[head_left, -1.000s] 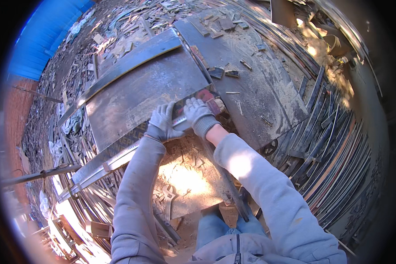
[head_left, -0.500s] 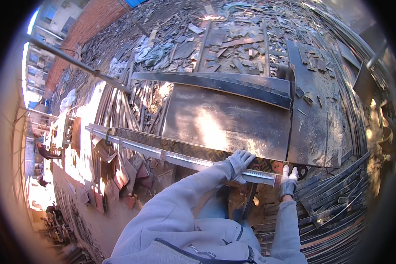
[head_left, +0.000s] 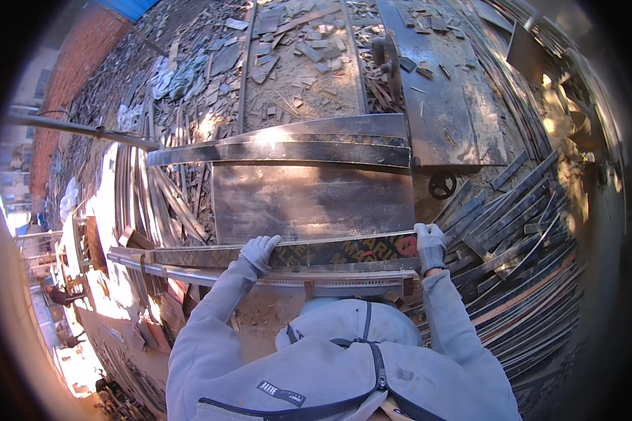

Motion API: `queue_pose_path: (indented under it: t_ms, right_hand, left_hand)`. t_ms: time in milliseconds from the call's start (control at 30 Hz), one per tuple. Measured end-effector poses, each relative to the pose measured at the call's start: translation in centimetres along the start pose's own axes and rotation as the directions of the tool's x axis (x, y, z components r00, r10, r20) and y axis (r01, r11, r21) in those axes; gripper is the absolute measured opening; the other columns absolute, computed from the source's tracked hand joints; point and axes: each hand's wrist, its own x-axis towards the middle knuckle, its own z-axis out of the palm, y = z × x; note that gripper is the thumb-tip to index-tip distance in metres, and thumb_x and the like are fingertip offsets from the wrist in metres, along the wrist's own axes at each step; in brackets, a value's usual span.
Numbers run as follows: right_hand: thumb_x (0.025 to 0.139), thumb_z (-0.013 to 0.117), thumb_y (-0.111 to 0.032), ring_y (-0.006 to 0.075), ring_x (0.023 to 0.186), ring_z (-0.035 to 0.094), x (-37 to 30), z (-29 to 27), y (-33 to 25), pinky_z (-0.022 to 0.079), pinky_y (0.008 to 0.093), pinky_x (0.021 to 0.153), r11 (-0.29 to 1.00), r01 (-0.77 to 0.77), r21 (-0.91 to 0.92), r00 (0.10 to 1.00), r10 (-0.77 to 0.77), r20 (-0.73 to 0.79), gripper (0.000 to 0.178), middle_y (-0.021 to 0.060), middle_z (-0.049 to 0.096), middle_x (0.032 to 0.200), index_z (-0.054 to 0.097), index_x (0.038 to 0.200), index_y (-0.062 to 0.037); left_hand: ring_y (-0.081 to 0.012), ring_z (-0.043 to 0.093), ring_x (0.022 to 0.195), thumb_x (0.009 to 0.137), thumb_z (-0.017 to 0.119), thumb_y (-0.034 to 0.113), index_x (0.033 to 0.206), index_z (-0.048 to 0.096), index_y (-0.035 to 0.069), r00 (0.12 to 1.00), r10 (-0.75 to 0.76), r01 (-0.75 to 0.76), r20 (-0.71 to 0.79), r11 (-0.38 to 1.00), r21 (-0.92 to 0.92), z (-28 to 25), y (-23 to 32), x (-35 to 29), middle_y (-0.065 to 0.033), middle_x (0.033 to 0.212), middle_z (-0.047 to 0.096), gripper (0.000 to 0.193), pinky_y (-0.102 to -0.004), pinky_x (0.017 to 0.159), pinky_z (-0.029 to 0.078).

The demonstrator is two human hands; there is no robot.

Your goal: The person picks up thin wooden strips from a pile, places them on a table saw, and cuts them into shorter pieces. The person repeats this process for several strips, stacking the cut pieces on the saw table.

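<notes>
A long dark plywood strip (head_left: 330, 256) with yellow print and a red mark near its right end lies across in front of me, its printed face tilted toward me. My left hand (head_left: 261, 254), in a pale work glove, is closed over the strip's upper edge near its middle. At its right end my right hand (head_left: 430, 245), gloved too, is closed on the corner; its thumb is partly hidden. A silver rail with a measuring scale (head_left: 337, 283) runs along the strip's near side. Beyond the strip lies a wide dark panel (head_left: 316, 200).
More dark strips (head_left: 281, 153) lie across the panel's far edge. A round saw blade (head_left: 392, 67) stands beside a dusty metal table (head_left: 449, 105), with a black handwheel (head_left: 442, 186) below. Stacked strips (head_left: 519, 281) fill the right. A metal pole (head_left: 84, 128) juts in from the left.
The strip now shows more of its printed face. My left hand has shifted left along it, and my right hand has gone from the rail's end onto the strip's end. The view has shifted.
</notes>
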Motion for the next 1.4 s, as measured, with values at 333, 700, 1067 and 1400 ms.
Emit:
queue_pose_path:
  t_ms: [333,700,1067,1400]
  right_hand:
    - [0.103,0.058,-0.043,0.047,0.093,0.072,15.2,4.7,-9.1,0.057,0.0522,0.086,0.936,0.276,-0.218,0.937,-0.313,-0.158,0.045,0.0263,0.075,0.096,0.074,0.095,-0.0015]
    - [0.078,0.086,-0.065,0.0453,0.161,0.026,13.8,6.0,-17.8,0.017,0.0572,0.133,0.122,0.791,-0.6,0.59,-0.41,0.695,0.128,0.0278,0.029,0.173,0.023,0.17,-0.0031]
    - [0.078,0.088,-0.032,0.0396,0.117,0.066,14.4,6.9,-17.0,0.053,0.0467,0.101,0.25,0.77,-0.587,0.637,-0.36,0.682,0.087,0.0199,0.066,0.121,0.048,0.151,-0.0074]
    - [0.096,0.06,-0.078,0.0371,0.136,0.058,8.6,-0.4,-1.9,0.044,0.0434,0.114,0.996,-0.064,0.056,0.994,0.058,0.09,0.105,0.0227,0.059,0.147,0.041,0.159,0.0029]
  left_hand:
    - [-0.0411,0.064,0.113,0.075,0.082,0.022,0.128,0.058,0.013,0.963,0.041,-0.029,-0.265,0.998,0.048,-7.1,-8.6,13.6,-0.0174,0.119,0.064,0.058,-0.0512,0.095,0.054]
    - [-0.0472,0.049,0.143,0.057,0.092,0.026,0.151,0.047,0.01,0.971,0.187,-0.137,-0.147,0.945,0.298,-10.7,-17.0,22.8,-0.021,0.152,0.053,0.105,-0.0572,0.117,0.043]
    - [-0.0404,0.066,0.111,0.066,0.096,0.043,0.125,0.062,0.007,0.971,0.217,-0.196,-0.097,0.963,0.187,-11.3,-17.2,25.5,-0.0197,0.116,0.066,0.077,-0.0474,0.097,0.056]
    - [-0.0383,0.062,0.122,0.07,0.092,0.047,0.155,0.042,0.006,0.977,0.197,-0.206,0.077,0.969,0.137,-4.7,-6.9,18.8,-0.0187,0.125,0.063,0.107,-0.052,0.1,0.051]
